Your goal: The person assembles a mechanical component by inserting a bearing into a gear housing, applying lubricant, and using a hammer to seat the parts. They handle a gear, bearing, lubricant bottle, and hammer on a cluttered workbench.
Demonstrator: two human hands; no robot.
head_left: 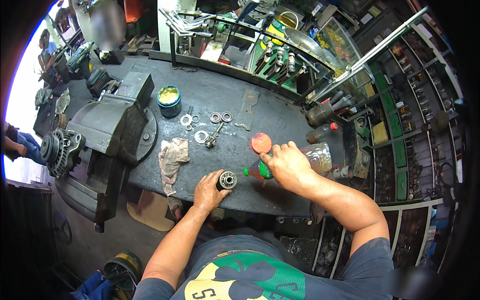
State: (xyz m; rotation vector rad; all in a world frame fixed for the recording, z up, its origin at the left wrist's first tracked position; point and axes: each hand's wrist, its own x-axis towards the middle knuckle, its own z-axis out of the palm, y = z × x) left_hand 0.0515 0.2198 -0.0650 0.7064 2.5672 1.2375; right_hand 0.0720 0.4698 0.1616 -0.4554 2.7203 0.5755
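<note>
My left hand (pixel 208 190) is wrapped round a toothed metal gear part (pixel 228 180) near the bench's front edge, its round open end facing up. My right hand (pixel 290 166) grips a small plastic bottle (pixel 260 170) with a green cap. That bottle is tilted, its capped end pointing left toward the gear part, with a small gap between them. Just beyond my right hand sits a round red lid (pixel 261 143). A clear plastic container (pixel 318 156) is partly hidden behind the same hand. Farther off lie a geared shaft (pixel 213 137) and several bearing rings (pixel 201 136).
A big bench vise (pixel 112 120) fills the left side, with an alternator (pixel 61 150) by it. A crumpled rag (pixel 173 159), an open blue tub of yellowish grease (pixel 169 101) and a flat metal plate (pixel 247 109) lie on the dark bench. A red-capped bottle (pixel 321 133) stands right.
</note>
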